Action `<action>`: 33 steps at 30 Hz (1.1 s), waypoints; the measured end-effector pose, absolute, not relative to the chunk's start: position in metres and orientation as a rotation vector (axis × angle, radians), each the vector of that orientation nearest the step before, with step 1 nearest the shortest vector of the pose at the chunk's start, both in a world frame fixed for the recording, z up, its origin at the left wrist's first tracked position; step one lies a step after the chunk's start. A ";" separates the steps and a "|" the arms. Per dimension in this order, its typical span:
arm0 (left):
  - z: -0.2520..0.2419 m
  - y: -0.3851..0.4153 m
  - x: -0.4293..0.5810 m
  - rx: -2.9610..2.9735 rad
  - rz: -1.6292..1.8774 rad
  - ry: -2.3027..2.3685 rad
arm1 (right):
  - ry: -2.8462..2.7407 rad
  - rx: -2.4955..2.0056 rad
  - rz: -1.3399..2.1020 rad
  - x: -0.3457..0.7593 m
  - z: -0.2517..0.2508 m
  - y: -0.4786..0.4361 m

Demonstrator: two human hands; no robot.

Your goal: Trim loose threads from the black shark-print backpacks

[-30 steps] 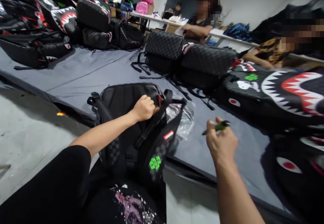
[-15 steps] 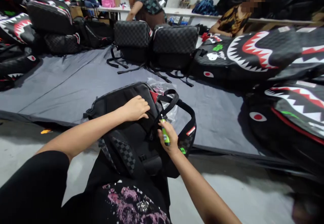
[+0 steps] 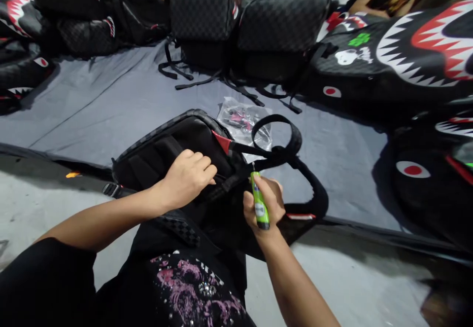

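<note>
A black backpack (image 3: 173,139) with a checkered pattern on its edge and shoulder strap lies tilted in front of me, partly over my lap and the cloth's edge. My left hand (image 3: 191,176) is closed, fingers curled on the bag's back panel; what is pinched under them is hidden. In my right hand (image 3: 271,203) is a bright green pen-like tool (image 3: 259,201) with a thin metal tip and a dark end. The tip points away from me, close to a looped black strap (image 3: 284,152) and below a red triangular tab (image 3: 221,142).
A clear plastic bag (image 3: 244,120) with pink contents lies on the grey cloth (image 3: 121,88) beyond the backpack. Finished-looking checkered bags (image 3: 203,14) stand at the back, and shark-mouth backpacks (image 3: 343,73) line the right. Two co-workers are partly visible behind.
The view has tilted down and nearer. My right hand with the green tool moved right and slightly down in view; the strap loop swung right. My left hand shifted down and slightly left.
</note>
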State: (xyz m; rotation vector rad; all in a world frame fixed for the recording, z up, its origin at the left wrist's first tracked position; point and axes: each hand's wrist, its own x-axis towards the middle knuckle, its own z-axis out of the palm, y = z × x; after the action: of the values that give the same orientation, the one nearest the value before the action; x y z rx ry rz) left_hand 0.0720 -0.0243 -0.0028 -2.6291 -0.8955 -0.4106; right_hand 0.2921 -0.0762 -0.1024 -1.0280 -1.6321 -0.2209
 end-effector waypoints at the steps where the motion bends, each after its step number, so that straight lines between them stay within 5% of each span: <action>1: -0.005 -0.021 0.073 -2.659 -0.390 -0.907 | -1.634 -1.004 -0.187 0.284 -0.096 -0.085; 6: -0.012 -0.006 0.073 -2.825 -0.321 -0.880 | -1.586 -0.786 0.183 0.248 -0.075 -0.088; 13: -0.013 0.006 0.058 -2.941 -0.311 -0.774 | -1.167 -1.229 0.250 0.275 -0.096 -0.070; 20: -0.022 0.010 0.063 -2.882 -0.323 -0.741 | -1.308 -1.325 0.368 0.260 -0.093 -0.067; 28: 0.004 0.036 0.048 -2.821 -0.129 -0.758 | -1.319 -1.237 0.364 0.260 -0.087 -0.073; 33: 0.048 -0.014 0.029 -2.737 -0.406 -0.860 | -1.591 -0.861 -0.001 0.221 -0.047 -0.071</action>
State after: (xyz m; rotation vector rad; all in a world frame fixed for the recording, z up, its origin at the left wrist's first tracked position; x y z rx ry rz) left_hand 0.0292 -0.0143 0.0475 -2.7367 -0.8603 -0.4058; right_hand 0.2215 -0.0710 -0.0466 -0.8606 -1.5906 -0.0006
